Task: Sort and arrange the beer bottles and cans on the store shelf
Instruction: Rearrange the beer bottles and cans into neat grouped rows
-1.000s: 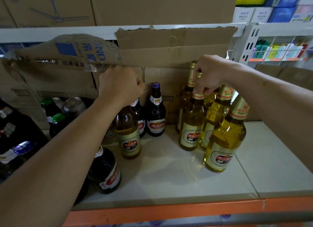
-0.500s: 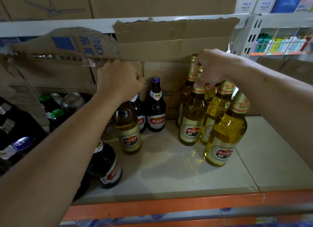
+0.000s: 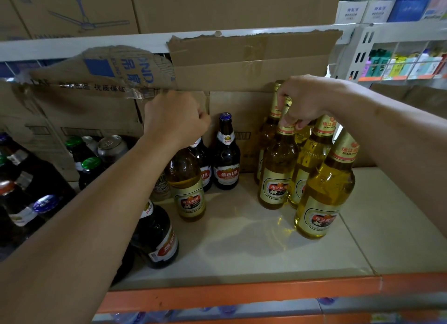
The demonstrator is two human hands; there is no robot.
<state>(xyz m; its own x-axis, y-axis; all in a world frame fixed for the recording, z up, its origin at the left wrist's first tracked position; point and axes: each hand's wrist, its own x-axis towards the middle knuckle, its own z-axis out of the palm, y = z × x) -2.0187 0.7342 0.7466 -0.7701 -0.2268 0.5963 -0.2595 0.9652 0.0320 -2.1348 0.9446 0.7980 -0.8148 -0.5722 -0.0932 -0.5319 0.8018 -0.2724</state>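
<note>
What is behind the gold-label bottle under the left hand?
A dark U8 bottle, partly covered by it, a second U8 bottle beside that, then a cardboard box. The left hand hides the neck of the gold-label bottle.

Small retail shop, grocery or general store.
- Metal store shelf [image 3: 242, 248]: pale boards, orange front rail.
- Below right hand [image 3: 304, 99] fingers [image 3: 298, 124]: cluster of same-brand gold-labelled beer bottles [image 3: 324, 198], upright, labels outward.
- Left of fingers: dark beer bottles [image 3: 226, 161], further left drink cans [image 3: 112, 146].
- Behind fingers: brown shipping cartons [image 3: 242, 65], flaps torn open.
- Above: upper-shelf cartons [image 3: 72, 9], one printed with ceiling fan.
- Right of fingers, further back: white rack [image 3: 362, 57] of small colourful packaged goods, blue-and-white boxes [image 3: 387, 9] above it.
</note>
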